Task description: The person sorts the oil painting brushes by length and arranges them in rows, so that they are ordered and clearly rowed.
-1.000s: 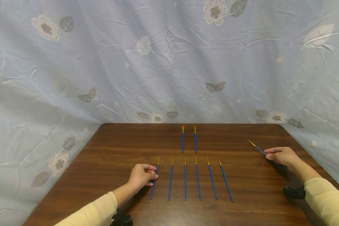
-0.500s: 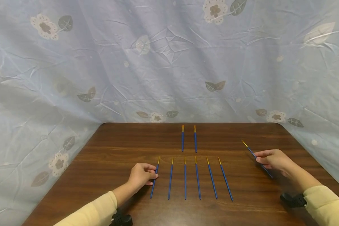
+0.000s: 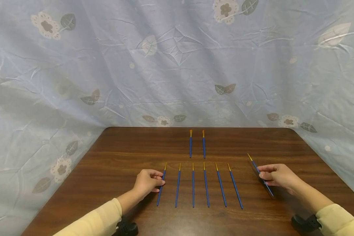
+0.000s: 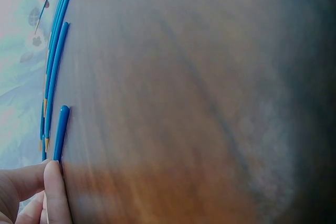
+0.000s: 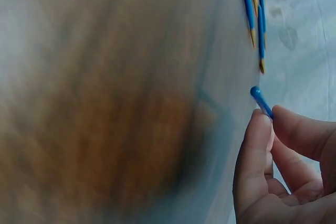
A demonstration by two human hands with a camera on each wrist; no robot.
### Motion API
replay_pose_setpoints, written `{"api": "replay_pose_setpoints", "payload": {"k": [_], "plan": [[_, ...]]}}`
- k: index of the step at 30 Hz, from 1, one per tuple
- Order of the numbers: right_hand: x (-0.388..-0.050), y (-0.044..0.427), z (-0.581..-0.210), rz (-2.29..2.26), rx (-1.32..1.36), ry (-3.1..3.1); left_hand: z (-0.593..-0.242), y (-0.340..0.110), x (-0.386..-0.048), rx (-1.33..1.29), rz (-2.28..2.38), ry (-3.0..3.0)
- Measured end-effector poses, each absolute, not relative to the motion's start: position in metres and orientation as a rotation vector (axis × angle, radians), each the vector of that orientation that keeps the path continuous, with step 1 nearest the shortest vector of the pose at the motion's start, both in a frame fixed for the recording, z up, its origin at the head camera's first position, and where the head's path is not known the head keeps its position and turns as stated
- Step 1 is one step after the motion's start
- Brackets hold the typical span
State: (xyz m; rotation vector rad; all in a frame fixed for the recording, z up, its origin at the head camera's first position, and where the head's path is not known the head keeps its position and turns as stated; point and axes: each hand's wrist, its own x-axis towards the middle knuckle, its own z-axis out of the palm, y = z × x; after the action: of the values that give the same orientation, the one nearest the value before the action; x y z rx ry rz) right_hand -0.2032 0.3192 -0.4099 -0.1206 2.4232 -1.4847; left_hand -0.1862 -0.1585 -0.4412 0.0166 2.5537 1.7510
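My right hand (image 3: 280,177) pinches a thin paintbrush (image 3: 269,190) with a blue handle and yellow tip, held at a slant over the right side of the table. In the right wrist view, thumb and fingers grip that brush's handle (image 5: 261,100) near its rounded end. My left hand (image 3: 146,182) pinches the leftmost paintbrush (image 3: 158,198) of a row lying on the table. The left wrist view shows the blue handle end (image 4: 61,129) beyond the thumb and finger. To its right lie several matching paintbrushes (image 3: 193,190), spaced apart with tips pointing away.
Two wider-tipped paintbrushes (image 3: 190,147) lie side by side near the far edge of the brown wooden table (image 3: 129,141). A pale flowered cloth (image 3: 177,82) hangs behind and along both sides. Black wrist devices (image 3: 305,224) sit under the forearms.
My right hand has carried its paintbrush leftward and nearer to me, and the brush has turned steeper. My left hand and the brushes on the table have stayed in place.
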Motion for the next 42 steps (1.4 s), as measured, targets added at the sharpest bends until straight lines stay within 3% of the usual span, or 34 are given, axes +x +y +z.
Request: {"api": "replay_pose_setpoints", "payload": {"k": [42], "plan": [[-0.174,0.273,-0.424,-1.444,-0.044,2.563,-0.439,-0.158,-0.185,0.034,1.730,2.559]]}}
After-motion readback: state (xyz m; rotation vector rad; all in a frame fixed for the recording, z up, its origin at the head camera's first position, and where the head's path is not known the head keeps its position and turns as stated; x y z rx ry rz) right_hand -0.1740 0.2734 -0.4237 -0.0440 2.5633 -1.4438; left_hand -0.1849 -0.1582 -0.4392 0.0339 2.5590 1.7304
